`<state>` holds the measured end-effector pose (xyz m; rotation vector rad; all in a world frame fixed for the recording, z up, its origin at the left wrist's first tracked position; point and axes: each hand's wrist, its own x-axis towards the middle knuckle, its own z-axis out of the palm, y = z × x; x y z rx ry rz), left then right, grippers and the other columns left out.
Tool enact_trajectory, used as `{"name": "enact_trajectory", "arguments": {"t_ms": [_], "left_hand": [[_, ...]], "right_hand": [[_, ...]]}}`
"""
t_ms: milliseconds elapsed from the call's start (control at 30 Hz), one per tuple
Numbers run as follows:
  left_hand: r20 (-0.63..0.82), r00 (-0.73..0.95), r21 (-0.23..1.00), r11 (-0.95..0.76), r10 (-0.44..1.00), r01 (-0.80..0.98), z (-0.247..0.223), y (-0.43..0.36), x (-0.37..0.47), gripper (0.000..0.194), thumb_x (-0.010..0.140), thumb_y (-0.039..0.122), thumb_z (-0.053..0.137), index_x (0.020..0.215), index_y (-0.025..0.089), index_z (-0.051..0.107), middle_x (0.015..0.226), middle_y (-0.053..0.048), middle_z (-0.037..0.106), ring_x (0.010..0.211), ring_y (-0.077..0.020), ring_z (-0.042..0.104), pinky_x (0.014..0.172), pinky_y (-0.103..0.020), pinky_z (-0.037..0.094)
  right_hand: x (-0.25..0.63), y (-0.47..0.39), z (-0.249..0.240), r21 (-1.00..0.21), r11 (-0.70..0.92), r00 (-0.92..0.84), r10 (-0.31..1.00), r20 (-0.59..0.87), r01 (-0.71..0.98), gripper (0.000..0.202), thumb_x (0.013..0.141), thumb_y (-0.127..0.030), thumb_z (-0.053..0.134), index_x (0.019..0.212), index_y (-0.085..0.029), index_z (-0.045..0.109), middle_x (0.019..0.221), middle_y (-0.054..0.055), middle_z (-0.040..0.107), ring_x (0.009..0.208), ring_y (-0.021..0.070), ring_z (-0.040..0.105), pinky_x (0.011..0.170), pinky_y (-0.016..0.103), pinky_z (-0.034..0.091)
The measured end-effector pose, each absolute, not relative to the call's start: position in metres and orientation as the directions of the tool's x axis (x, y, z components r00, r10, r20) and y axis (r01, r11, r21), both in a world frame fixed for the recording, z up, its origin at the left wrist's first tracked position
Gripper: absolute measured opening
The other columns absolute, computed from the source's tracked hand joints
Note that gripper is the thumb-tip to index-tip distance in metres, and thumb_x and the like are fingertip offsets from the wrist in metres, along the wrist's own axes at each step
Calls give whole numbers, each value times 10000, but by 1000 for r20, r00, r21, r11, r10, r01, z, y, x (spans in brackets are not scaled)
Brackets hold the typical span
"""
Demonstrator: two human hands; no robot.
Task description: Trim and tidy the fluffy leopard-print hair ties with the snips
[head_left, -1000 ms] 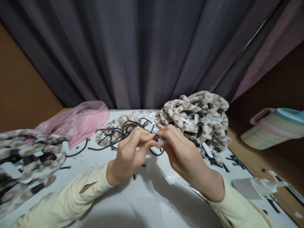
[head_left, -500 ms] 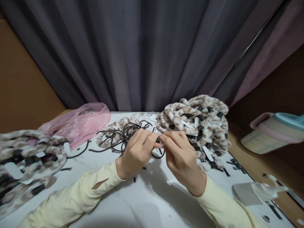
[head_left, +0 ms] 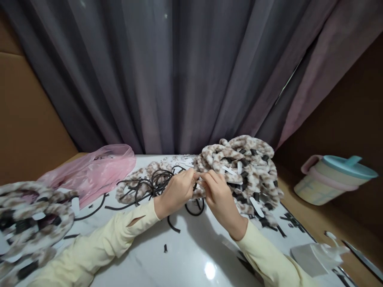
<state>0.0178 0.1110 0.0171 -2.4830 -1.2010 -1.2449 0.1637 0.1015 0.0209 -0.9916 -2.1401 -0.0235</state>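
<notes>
My left hand (head_left: 178,187) and my right hand (head_left: 220,195) meet fingertip to fingertip above the table, both closed in a pinch. A black cord (head_left: 195,214) hangs in a loop just under them, and a dark bit of it shows by the left fingertips. The exact spot between the fingers is mostly hidden. Behind and left of my left hand lies a tangle of black cords (head_left: 143,185) over a brown-and-white plush loop (head_left: 127,191). Close beyond my right hand is a heap of similar plush loops (head_left: 254,159) with black ends and white tags.
More plush loops (head_left: 32,217) lie at the left, beside a pink plastic bag (head_left: 104,167). Black cord scraps (head_left: 291,221) and a white dispenser-like bottle (head_left: 317,255) are at the right. A lidded cup (head_left: 329,183) stands beyond. A grey curtain (head_left: 179,79) hangs behind the table.
The view has tilted up and shifted slightly right. Both hands stay pinched together, with the right wrist turned a little. More of the hanging black cord shows below them.
</notes>
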Motion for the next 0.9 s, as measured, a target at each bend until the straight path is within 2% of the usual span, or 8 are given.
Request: {"name": "enact_trajectory", "arguments": {"t_ms": [133,267,367,467,533,600,733,900], "left_hand": [[672,283,360,-637,684,682,11,113,20,270,954,246,224,716,200,343,588,25,445,494,-119,451,483,-229,343],[654,231,384,-579,720,719,7,120,17,289,953,251,241,703,195,375,576,32,438,482,-111,449,483,-228,334],[659,200,380,-551,725,743,4,125,14,302,951,254,260,684,193,389,563,30,436,490,-114,456,494,-233,334],[667,179,376,-535,723,756,4,126,13,309,952,257,266,677,193,391,563,27,444,501,-117,467,507,-236,338],[670,169,374,-525,723,765,5,124,13,310,953,256,268,679,191,397,566,27,451,505,-117,473,513,-234,343],[673,176,351,-519,718,779,6,123,13,316,953,260,271,676,188,403,565,27,456,511,-118,480,516,-232,346],[688,269,200,-533,674,822,5,126,11,344,953,286,273,663,178,424,582,8,491,551,-132,505,539,-240,366],[689,420,-35,-553,590,833,1,132,6,364,952,249,271,663,159,473,596,-20,524,592,-160,514,579,-270,387]], "right_hand": [[162,107,18,-231,704,-420,619,663,672,206,904,-125,345,881,-145,549,822,72,558,748,189,472,695,328,379],[157,95,22,-234,687,-252,529,810,688,215,874,-158,431,1072,-151,516,1036,139,553,972,247,480,815,419,400],[152,80,26,-298,727,-202,514,834,619,202,858,-139,446,1034,-166,542,961,125,586,918,229,527,791,391,436],[147,73,28,-571,632,-248,755,607,523,185,856,-193,450,995,-151,565,849,103,624,752,195,579,646,317,470],[143,75,28,-798,430,-295,897,328,422,227,847,-258,465,1022,-142,554,747,68,627,643,177,580,568,292,465],[141,80,28,-952,191,-360,928,95,240,251,836,-297,483,1026,-142,536,680,30,604,598,157,570,547,272,461],[144,90,28,-997,-45,-420,905,-66,61,220,830,-348,498,742,-148,522,554,-26,495,489,100,468,512,233,406],[154,96,28,-947,141,-402,915,14,289,317,830,-294,486,546,-157,446,463,-66,320,434,67,274,456,219,229]]}}
